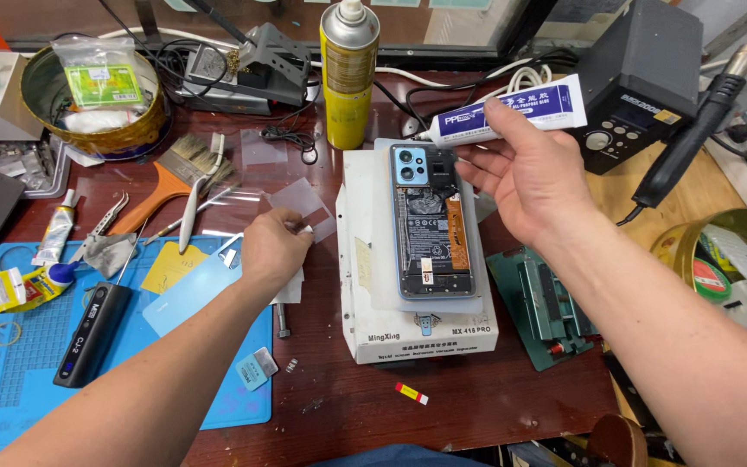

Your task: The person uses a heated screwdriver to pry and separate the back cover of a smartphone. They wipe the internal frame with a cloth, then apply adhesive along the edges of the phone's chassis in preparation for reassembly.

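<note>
We note the right hand [525, 177] gripping a glue tube [512, 111] just above the open phone [430, 220], which lies on a white box [421, 333]. Left hand [274, 246], left of the phone, pinches a clear film [300, 201] over the surface [469, 402].

Bright, even light falls from above, leaving only short, soft shadows under things on the tabletop [443, 406]. Pale glare sits on the clear film sheets [300, 197] at the middle and on the yellow spray can [348, 69] at the far edge. Focus is sharp at centre; the near forearms soften, and the edges bow slightly.
</note>
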